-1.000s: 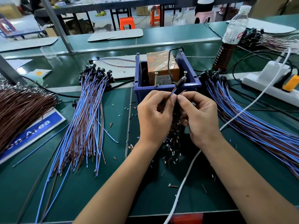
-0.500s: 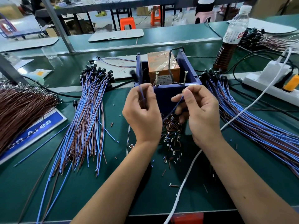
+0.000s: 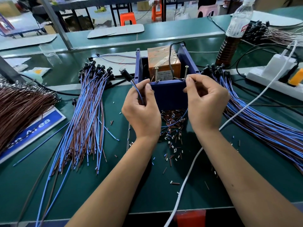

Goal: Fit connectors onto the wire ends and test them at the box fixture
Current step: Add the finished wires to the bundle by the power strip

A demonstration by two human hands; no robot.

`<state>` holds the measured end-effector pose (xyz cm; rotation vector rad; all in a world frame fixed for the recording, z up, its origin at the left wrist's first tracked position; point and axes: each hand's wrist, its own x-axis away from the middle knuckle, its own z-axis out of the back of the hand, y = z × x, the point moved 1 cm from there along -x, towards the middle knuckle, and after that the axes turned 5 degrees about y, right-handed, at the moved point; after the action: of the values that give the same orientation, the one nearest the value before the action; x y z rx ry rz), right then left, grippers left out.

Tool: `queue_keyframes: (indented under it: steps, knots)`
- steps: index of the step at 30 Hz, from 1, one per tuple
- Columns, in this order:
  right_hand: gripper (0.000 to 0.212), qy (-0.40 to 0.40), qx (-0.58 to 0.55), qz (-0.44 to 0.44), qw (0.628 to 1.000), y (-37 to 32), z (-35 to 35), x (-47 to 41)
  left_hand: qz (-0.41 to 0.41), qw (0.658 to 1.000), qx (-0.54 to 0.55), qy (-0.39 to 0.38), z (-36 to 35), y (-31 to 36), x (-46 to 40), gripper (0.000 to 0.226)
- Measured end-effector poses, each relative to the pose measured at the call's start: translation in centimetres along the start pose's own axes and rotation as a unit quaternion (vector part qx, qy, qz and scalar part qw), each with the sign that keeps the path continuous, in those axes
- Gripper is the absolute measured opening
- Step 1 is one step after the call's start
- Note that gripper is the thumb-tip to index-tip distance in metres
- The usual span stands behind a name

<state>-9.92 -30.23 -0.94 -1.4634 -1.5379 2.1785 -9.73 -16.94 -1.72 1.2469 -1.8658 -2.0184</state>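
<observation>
Both forearms are bare to the elbow, no sleeves, and the left hand (image 3: 141, 110) and right hand (image 3: 205, 102) wear no gloves or rings.

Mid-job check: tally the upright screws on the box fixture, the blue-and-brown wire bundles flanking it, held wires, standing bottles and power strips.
Upright screws on the box fixture: 2
Blue-and-brown wire bundles, one on each side of it: 2
Wire held by left hand and right hand: 1
Standing bottle: 1
Power strip: 1
Total: 7
</observation>
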Motion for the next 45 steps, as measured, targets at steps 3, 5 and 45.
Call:
queue_keyframes:
  steps: [3,5,45]
  knots:
    - [0.016,-0.006,-0.005,-0.003,1.0,-0.1,0.1,0.0,-0.005,1.0,-0.002,-0.008,0.0,0.1,0.1,0.015]
    - [0.015,-0.008,-0.007,-0.002,1.0,-0.2,0.2,0.1,-0.008,1.0,-0.002,-0.01,0.0,0.1,0.2,0.015]
    - [0.02,0.255,0.054,-0.206,0.943,4.8,18.4,-6.8,0.54,0.559,0.114,-0.618,-18.3,9.6,12.4,0.048]
